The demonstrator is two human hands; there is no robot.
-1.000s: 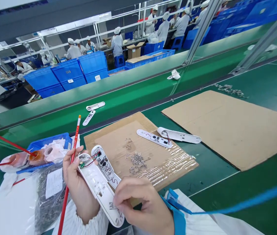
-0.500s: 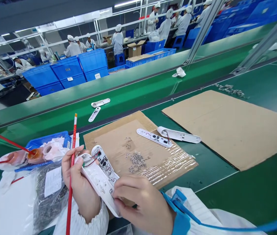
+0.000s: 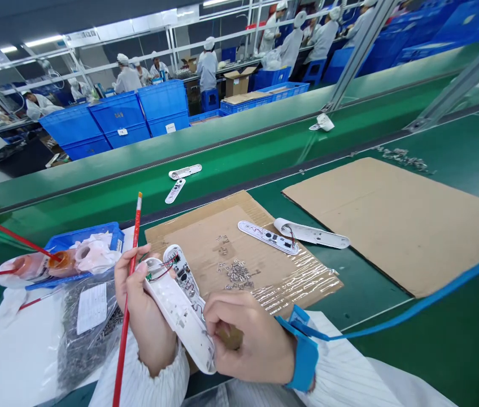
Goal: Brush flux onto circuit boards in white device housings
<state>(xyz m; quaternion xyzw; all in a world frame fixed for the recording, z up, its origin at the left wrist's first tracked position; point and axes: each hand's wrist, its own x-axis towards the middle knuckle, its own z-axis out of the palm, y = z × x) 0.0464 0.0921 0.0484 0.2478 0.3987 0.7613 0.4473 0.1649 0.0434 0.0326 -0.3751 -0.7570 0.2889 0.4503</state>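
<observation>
My left hand (image 3: 148, 316) holds a white plastic shell (image 3: 184, 325) and a red brush (image 3: 127, 305). Thin wires join the shell to a white cover with a circuit board (image 3: 183, 277) lying along its upper side. The fingers of my right hand (image 3: 250, 336) are pinched at the shell's lower end; what they hold, if anything, is hidden. Small metal parts (image 3: 239, 271) lie in a pile on the cardboard (image 3: 197, 226) beyond my hands. Another board cover (image 3: 268, 237) and shell (image 3: 312, 234) rest at that cardboard's right side.
On the left are a blue tray (image 3: 114, 229) with bottles, red brushes and a plastic bag of small parts (image 3: 85, 345). A second cardboard sheet (image 3: 400, 220) lies right. The green conveyor (image 3: 239, 152) carries more white pieces; people work beyond blue bins (image 3: 163, 104).
Both hands, the shell and the brush have shifted slightly right. My right fingers have moved along the shell's lower end. The white pieces on the conveyor have moved right.
</observation>
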